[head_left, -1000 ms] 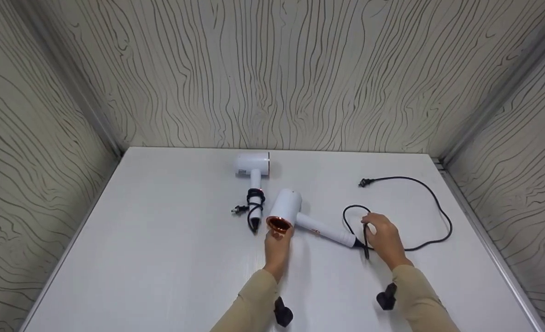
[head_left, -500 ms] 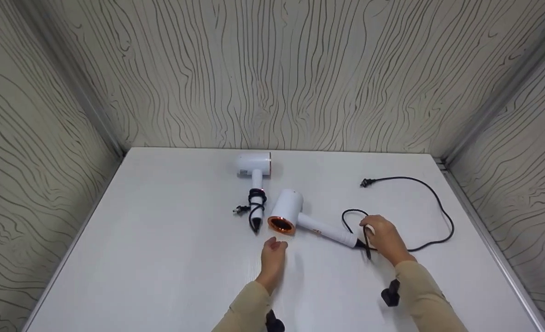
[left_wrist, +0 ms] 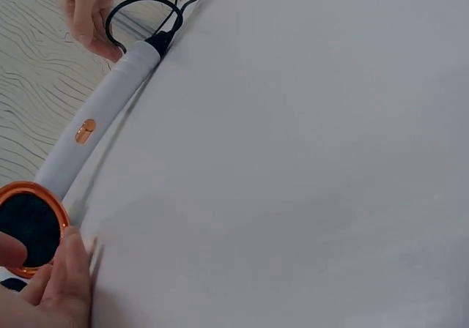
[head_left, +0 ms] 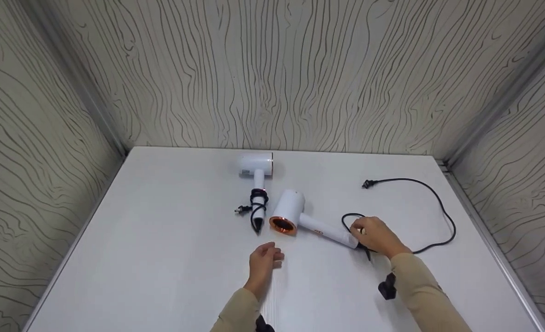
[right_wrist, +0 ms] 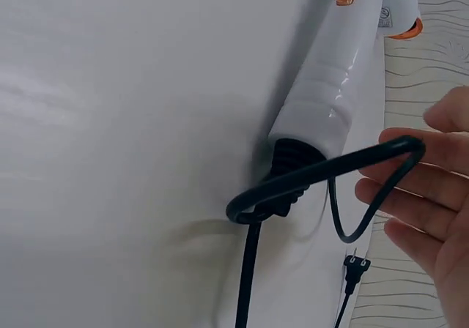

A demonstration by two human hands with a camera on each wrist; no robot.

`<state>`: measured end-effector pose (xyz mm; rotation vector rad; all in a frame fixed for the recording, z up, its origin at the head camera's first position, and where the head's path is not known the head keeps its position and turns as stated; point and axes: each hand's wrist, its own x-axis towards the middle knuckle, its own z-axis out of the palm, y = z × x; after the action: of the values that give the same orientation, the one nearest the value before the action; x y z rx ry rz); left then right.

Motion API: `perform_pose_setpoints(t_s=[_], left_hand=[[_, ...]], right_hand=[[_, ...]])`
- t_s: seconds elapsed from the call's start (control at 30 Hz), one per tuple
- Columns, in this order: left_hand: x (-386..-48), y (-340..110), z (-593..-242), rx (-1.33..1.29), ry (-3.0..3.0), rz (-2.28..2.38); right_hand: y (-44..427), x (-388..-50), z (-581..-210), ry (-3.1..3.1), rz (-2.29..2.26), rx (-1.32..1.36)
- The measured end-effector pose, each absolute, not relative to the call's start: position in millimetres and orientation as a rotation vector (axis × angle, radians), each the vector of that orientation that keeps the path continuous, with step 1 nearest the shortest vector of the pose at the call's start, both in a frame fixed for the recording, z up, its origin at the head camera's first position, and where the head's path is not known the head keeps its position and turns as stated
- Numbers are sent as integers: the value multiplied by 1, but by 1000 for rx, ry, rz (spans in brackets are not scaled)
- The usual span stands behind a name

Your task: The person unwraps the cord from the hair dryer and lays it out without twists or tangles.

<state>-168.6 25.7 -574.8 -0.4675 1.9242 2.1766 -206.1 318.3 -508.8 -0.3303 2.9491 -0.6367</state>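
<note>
A white hair dryer [head_left: 289,207] with a copper-coloured nozzle rim lies on the white table, its handle [head_left: 327,232] pointing right. My left hand [head_left: 262,265] is just in front of the nozzle with loosely bent fingers and nothing in them. By the end of the handle is my right hand [head_left: 377,235]. In the right wrist view its thumb stands apart from the slightly bent fingers, and a loop of the black cord [right_wrist: 322,170] lies against or just before the fingertips. The left wrist view also shows the right hand [left_wrist: 91,13] beside that loop.
Behind and left lies a second white hair dryer [head_left: 256,164], its black cord [head_left: 259,196] wound round the handle and its plug [head_left: 242,210] at the left. The first dryer's cord curves right to a plug [head_left: 368,183]. Patterned panels [head_left: 272,74] wall in the table.
My left hand has let go of the nozzle and drawn back towards me and left. My right hand has shifted slightly left, towards the handle's end, and its fingers have loosened from the cord.
</note>
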Motion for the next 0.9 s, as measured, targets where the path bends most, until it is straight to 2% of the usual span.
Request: perform_pose_setpoints(t_s=[0.27, 0.53, 0.9], left_hand=[[-169, 11, -576, -517, 1888, 2289], [-174, -12, -577, -767, 1974, 2412], [-182, -41, -576, -827, 1905, 2535]], right_hand=[[303, -210, -513, 2973, -507, -361], [295, -212, -520, 2948, -429, -328], [291, -213, -528, 2949, -465, -231]])
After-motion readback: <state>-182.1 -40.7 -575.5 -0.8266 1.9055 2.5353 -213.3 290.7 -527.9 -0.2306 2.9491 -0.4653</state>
